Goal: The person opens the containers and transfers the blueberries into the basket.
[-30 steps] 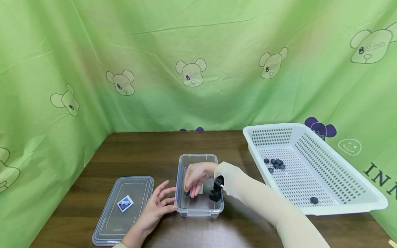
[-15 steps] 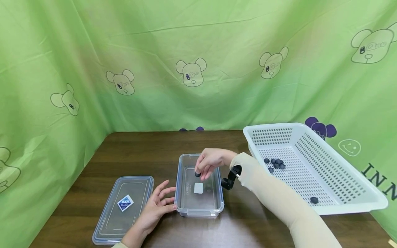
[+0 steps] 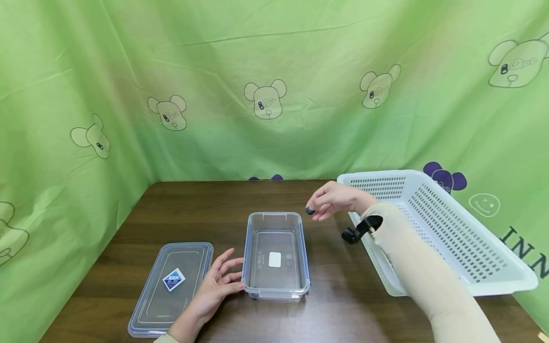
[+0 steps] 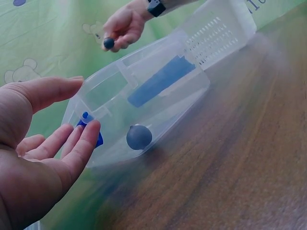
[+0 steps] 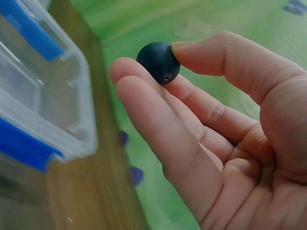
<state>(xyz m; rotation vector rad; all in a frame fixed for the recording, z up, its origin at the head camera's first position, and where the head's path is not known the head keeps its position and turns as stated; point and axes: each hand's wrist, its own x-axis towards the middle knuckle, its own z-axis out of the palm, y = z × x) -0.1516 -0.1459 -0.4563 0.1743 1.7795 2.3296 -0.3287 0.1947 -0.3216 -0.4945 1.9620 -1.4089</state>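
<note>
My right hand [image 3: 336,200] pinches a small dark ball [image 5: 159,63] between thumb and fingertips, in the air beyond the container's far right corner. In the right wrist view the ball is smooth, with a tiny hole. A clear plastic container [image 3: 262,281] with blue sealing edges stands uncovered, a white square label on its floor. My left hand [image 3: 216,288] lies at its left side, fingers extended and fingertips touching or almost touching the wall. The left wrist view shows another dark ball [image 4: 139,137] at the container's lower edge; whether it is inside or beneath, I cannot tell.
The clear lid [image 3: 188,259] with a blue-and-white sticker lies on the wooden table [image 3: 206,205], left of the container. At the right stands a white slotted basket [image 3: 446,219], partly covered by my right forearm. A green printed curtain [image 3: 214,143] hangs behind.
My right hand has lifted out of the container and moved away and to the right, still pinching the dark ball. My forearm now covers the balls in the basket. The left hand stays put.
</note>
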